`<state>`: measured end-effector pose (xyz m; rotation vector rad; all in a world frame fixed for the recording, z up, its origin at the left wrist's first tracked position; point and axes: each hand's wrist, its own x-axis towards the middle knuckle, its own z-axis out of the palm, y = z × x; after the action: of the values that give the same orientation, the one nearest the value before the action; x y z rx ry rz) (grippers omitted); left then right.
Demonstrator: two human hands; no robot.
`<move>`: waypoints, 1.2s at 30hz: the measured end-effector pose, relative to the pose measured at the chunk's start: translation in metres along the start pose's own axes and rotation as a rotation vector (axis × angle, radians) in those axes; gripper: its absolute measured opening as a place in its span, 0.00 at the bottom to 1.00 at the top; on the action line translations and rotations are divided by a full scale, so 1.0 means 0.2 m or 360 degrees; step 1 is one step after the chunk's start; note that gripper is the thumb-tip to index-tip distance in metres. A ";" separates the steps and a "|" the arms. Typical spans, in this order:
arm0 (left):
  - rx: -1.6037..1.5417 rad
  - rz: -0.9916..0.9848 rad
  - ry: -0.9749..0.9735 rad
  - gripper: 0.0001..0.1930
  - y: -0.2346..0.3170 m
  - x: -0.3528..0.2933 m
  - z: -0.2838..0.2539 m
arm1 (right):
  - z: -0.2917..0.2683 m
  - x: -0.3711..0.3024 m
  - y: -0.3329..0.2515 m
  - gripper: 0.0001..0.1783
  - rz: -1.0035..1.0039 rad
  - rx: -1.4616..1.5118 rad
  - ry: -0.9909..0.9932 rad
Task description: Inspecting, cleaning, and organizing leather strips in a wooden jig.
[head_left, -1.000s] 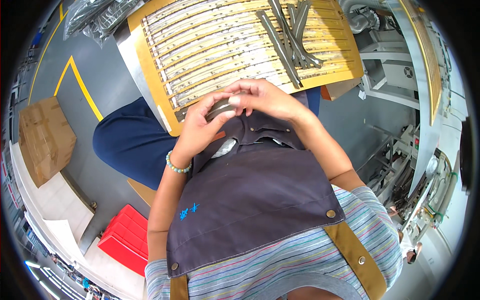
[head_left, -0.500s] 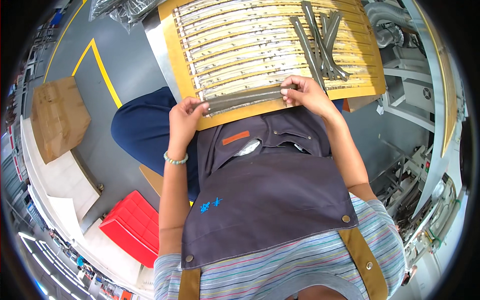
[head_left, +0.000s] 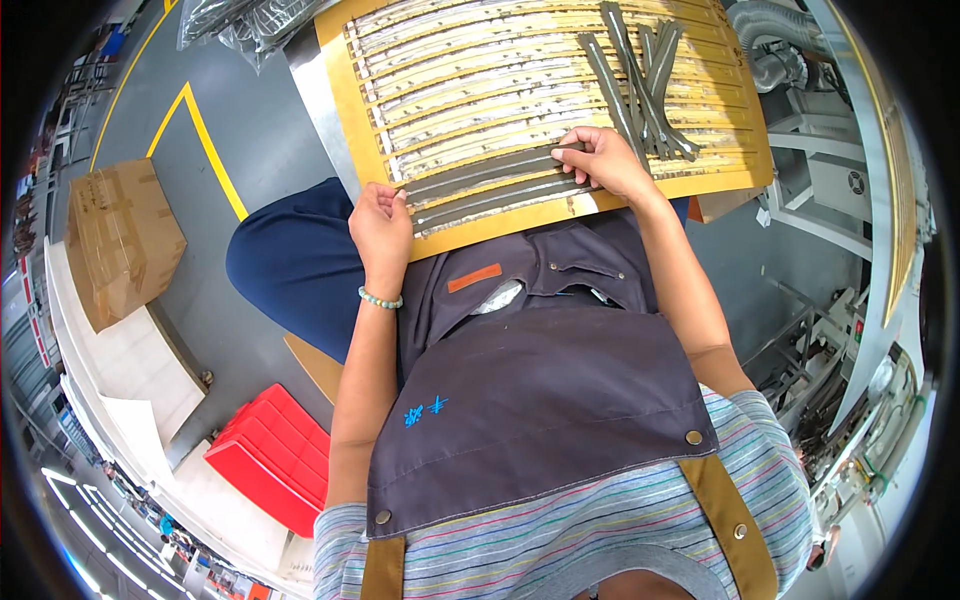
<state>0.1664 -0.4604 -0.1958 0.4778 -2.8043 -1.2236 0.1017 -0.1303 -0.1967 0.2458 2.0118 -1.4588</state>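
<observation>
A dark grey-green zipper [head_left: 485, 172] is stretched between my hands along a row of the yellow slotted board [head_left: 710, 182]. My left hand [head_left: 382, 228] pinches its left end at the board's edge, and its fingers are closed. At the other end, the thumb and fingers of my right hand [head_left: 612, 167] close on the zipper. A second zipper [head_left: 500, 201] lies in the row nearest me, just below and parallel. Beyond my right hand, several loose zippers [head_left: 650, 95] overlap on the board. Whitish strips fill the farther rows.
Clear plastic bags [head_left: 250, 22] lie past the board's far left corner. On my left are a cardboard box [head_left: 125, 235] and a red plastic bin [head_left: 270, 460]. A metal frame [head_left: 820, 205] and a ribbed hose [head_left: 775, 30] stand at the right.
Both hands have moved slightly away from me, carrying the zipper off the nearest row to the row beyond. The zipper lying in the nearest row now shows separately.
</observation>
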 end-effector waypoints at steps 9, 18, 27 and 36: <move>0.0127 0.0108 0.0020 0.07 0.01 0.00 0.01 | 0.01 -0.01 0.00 0.09 -0.0014 -0.0015 0.0053; 0.0528 0.0128 0.0229 0.41 -0.04 -0.02 0.07 | 0.06 -0.01 0.00 0.12 -0.0083 -0.0097 0.0205; 0.0455 -0.0078 0.0049 0.46 -0.07 -0.02 0.11 | 0.13 -0.05 0.02 0.13 -0.0436 -0.0610 0.0731; 0.0551 -0.0101 0.0061 0.43 -0.04 -0.03 0.12 | 0.16 -0.06 0.01 0.12 -0.0434 -0.0655 0.0807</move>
<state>0.1713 -0.4473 -0.2179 0.6025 -2.9962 -0.7248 0.1246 -0.1569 -0.1968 0.1805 2.7969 -1.1710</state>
